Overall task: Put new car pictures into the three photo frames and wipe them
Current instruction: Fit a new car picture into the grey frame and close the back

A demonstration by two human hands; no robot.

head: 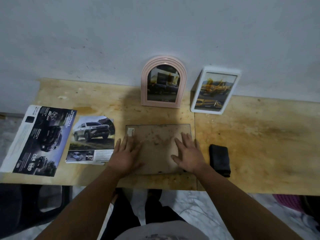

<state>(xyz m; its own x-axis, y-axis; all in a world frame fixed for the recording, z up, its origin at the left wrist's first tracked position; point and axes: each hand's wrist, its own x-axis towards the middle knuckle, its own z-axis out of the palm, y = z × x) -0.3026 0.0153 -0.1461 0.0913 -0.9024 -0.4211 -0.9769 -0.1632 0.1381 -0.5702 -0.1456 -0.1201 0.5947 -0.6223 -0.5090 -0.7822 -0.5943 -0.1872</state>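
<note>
Frame (157, 146) flat centre; pictures (92, 141) left; cloth (219, 160) right.

pink arched frame (163, 81) (white neighbour (215, 90))

A flat rectangular frame (158, 146) lies face down in the middle of the wooden desk (259, 144), its brown, stained backing board upward and a small pale label near its far left corner. A pink arched plastic frame (163, 82) stands upright against the wall behind it, holding a dark car picture. Just to its right, a white rounded rectangular frame (215, 90) leans against the wall, tilted, showing a yellow car. Left of the flat frame lie a printed silver pickup picture (91, 141) and a dark car brochure sheet (37, 141). A folded black cloth (220, 160) lies to the right.
</note>
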